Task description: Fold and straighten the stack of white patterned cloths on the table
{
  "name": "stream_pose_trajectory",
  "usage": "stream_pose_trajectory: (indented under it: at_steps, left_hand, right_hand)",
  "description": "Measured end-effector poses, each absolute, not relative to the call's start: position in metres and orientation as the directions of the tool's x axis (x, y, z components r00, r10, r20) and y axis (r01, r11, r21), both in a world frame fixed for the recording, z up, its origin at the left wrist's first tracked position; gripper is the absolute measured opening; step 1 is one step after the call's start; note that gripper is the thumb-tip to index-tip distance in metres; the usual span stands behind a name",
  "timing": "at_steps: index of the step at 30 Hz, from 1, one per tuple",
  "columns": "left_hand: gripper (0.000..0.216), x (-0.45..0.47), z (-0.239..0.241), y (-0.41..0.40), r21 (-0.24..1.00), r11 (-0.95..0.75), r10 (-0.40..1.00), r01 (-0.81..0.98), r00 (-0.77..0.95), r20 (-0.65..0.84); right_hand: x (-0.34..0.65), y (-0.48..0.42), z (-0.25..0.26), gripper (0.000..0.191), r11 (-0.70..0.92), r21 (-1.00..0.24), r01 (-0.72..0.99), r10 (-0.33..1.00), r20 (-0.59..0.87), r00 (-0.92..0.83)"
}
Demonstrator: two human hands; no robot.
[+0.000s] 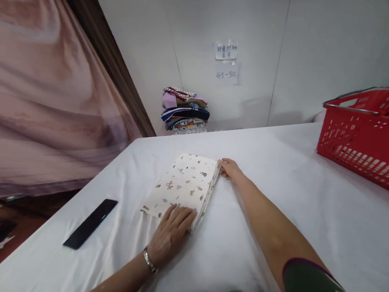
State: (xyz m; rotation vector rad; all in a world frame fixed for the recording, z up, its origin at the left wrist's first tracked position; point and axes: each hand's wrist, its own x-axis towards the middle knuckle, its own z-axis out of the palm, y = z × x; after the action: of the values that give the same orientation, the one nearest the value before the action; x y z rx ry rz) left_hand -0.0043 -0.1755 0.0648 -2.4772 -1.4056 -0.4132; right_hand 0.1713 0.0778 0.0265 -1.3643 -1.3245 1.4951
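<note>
A folded cream cloth [183,186] with small printed figures lies on the white-covered table [278,209]. My left hand [171,233], with a bracelet on the wrist, rests flat on the cloth's near corner, fingers stretched out. My right hand [229,167] reaches to the cloth's far right corner, its fingers curled against the folded edge; whether they pinch it is hard to tell.
A black phone [90,223] lies near the table's left edge. A red plastic basket [370,135] stands at the right. A stack of folded clothes [185,111] sits against the white wall, under two paper notes [226,62]. A pink curtain [41,94] hangs at left.
</note>
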Motion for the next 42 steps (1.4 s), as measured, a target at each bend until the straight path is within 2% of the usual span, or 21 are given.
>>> stream_pose_trajectory:
  at_steps: [3,8,15,19,22,24,27,30,34,38,42]
  left_hand:
    - [0.042,-0.011,0.069,-0.17,-0.061,-0.505,0.744,0.861,0.47,0.476]
    - [0.049,-0.021,0.078,-0.156,0.088,-0.384,0.754,0.919,0.257,0.604]
    - [0.045,-0.026,0.086,-0.147,0.336,-0.197,0.835,0.921,-0.022,0.55]
    - [0.045,-0.025,0.087,-0.147,0.391,-0.147,0.847,0.909,-0.088,0.524]
    - [0.045,-0.026,0.085,-0.149,0.381,-0.173,0.837,0.908,-0.068,0.543]
    - [0.046,-0.028,0.078,-0.151,0.348,-0.201,0.833,0.916,-0.027,0.552]
    - [0.049,-0.027,0.062,-0.158,0.267,-0.28,0.854,0.922,0.112,0.507]
    - [0.052,-0.018,0.046,-0.167,0.203,-0.366,0.874,0.908,0.261,0.411]
    - [0.055,-0.003,0.046,-0.173,0.179,-0.413,0.884,0.893,0.347,0.313]
    - [0.048,-0.004,0.059,-0.171,0.257,-0.437,0.884,0.862,0.359,0.3]
    - [0.037,-0.015,0.062,-0.168,0.288,-0.452,0.874,0.844,0.353,0.334]
  right_hand:
    - [0.173,0.079,0.027,0.05,-0.249,-0.964,0.091,0.945,-0.263,-0.193]
    - [0.175,0.081,0.024,0.04,-0.256,-0.964,0.066,0.943,-0.265,-0.203]
    - [0.177,0.081,0.028,0.045,-0.318,-0.939,0.132,0.908,-0.341,-0.242]
    - [0.173,0.073,0.035,0.055,-0.37,-0.915,0.163,0.845,-0.405,-0.35]
    - [0.169,0.066,0.036,0.062,-0.406,-0.903,0.142,0.786,-0.424,-0.45]
    - [0.166,0.063,0.035,0.068,-0.405,-0.91,0.086,0.795,-0.397,-0.459]
    - [0.164,0.063,0.03,0.076,-0.363,-0.932,0.005,0.844,-0.332,-0.421]
    - [0.163,0.066,0.025,0.081,-0.351,-0.936,0.007,0.858,-0.325,-0.398]
    - [0.165,0.069,0.022,0.084,-0.314,-0.942,0.115,0.867,-0.334,-0.37]
    - [0.172,0.069,0.025,0.085,-0.235,-0.922,0.307,0.893,-0.329,-0.306]
    - [0.183,0.06,0.037,0.07,-0.199,-0.929,0.311,0.916,-0.29,-0.279]
